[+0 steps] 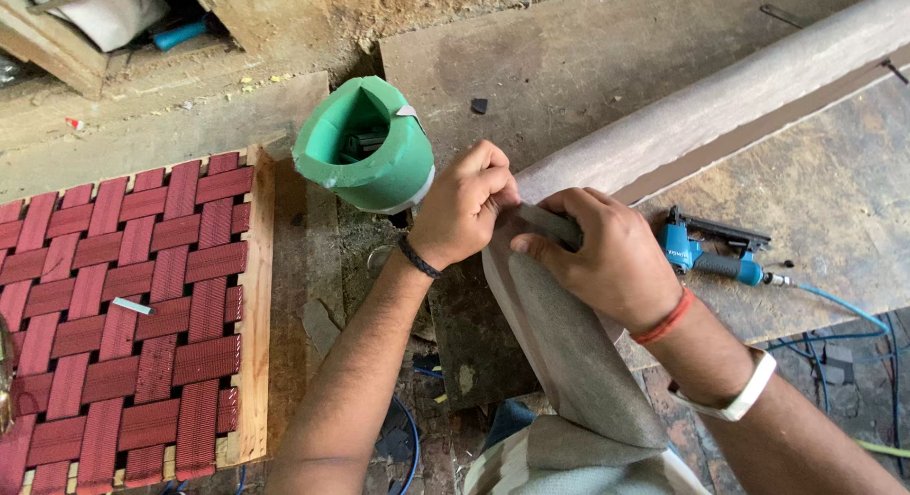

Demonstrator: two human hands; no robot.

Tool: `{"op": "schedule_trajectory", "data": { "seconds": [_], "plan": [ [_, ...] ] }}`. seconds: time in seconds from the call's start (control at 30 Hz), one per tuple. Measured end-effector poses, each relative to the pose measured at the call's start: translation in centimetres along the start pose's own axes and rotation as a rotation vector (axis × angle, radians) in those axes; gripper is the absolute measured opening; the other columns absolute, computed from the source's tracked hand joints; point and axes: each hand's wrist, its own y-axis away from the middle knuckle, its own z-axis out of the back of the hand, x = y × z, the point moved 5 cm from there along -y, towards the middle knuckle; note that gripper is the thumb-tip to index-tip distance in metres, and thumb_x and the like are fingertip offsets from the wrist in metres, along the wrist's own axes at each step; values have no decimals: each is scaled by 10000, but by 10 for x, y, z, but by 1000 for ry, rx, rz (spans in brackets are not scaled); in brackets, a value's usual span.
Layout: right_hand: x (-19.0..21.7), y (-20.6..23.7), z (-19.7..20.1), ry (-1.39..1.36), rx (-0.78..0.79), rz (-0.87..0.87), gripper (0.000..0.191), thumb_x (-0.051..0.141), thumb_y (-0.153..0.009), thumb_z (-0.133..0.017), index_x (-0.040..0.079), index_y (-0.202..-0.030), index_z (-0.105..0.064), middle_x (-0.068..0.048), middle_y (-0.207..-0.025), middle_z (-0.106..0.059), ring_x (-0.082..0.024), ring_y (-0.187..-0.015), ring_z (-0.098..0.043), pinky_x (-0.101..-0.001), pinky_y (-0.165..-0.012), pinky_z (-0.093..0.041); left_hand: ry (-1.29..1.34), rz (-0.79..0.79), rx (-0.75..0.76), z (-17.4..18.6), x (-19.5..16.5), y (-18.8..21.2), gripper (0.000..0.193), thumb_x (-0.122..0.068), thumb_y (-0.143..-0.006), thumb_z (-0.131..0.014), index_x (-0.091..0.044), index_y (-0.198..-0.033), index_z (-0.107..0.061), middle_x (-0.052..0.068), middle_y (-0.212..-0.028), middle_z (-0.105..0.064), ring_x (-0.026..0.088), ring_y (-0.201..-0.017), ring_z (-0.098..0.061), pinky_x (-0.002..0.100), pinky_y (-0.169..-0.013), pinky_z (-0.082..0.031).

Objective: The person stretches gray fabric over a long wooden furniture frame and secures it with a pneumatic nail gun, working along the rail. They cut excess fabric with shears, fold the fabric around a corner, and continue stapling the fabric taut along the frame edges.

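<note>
Gripping grey fabric strip (569,353): left hand (464,206) and right hand (607,258), fingers pinched shut on its far end. Long axis runs from the person toward the fabric roll (720,106).

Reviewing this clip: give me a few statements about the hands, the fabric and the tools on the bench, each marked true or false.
1. Both hands grip the grey fabric. True: the left hand and right hand pinch the grey fabric at its upper end.
2. The blue staple gun is in the right hand. False: the blue staple gun lies on the bench, to the right of that hand.
3. A green cup-shaped container stands beyond the left hand. True: the green container is there.
4. The red woven webbing frame lies under the fabric. False: the red webbing frame lies apart, at the far left.
</note>
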Motion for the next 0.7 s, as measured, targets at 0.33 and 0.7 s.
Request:
{"op": "schedule_trajectory", "data": {
  "seconds": [0.33, 0.7],
  "plan": [
    [-70, -13, -39, -684, 293, -578, 238, 245, -953, -676, 23, -965, -762, -3, -653, -653, -94, -542, -562, -284, -502, -465, 183, 250, -78, 4, 13, 11, 235, -302, -960, -740, -71, -932, -708, 16, -956, -723, 136, -843, -702, 294, -730, -588],
    [-74, -5, -55, -1139, 87, -492, 164, 121, -1003, -674, -6, -934, -751, 33, -746, -659, -31, -615, -530, -215, -555, -416, 332, 156, -180, -14, 37, 43, 381, -469, -978, -717, -108, -1090, -766, 12, -1082, -620, 148, -1047, -596, 324, -927, -527]
  ]
}}
